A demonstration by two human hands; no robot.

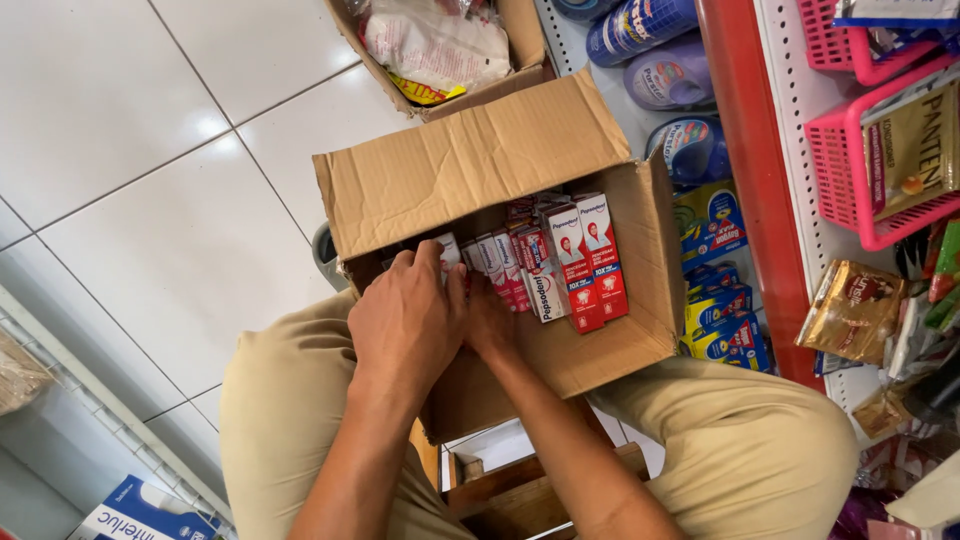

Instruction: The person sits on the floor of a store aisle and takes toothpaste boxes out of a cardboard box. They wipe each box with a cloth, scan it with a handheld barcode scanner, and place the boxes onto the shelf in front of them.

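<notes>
Hands together at the cardboard box's [590, 360] near-left corner: left hand [408, 322] curled over red-and-white cartons [560, 265], right hand [487, 322] beneath it, grip hidden.

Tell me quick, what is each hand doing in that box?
Left hand: fingers curled on the small toothpaste cartons in the cardboard box.
Right hand: mostly hidden beneath the left; grip cannot be told.

The cardboard box [480, 160] is plain brown. The toothpaste cartons [585, 255] inside are red and white. The trousers [280, 420] are khaki. The floor [130, 150] has white glossy tiles. At right, 2 baskets [840, 170] are pink, and the shelf edge [755, 180] is red.
</notes>
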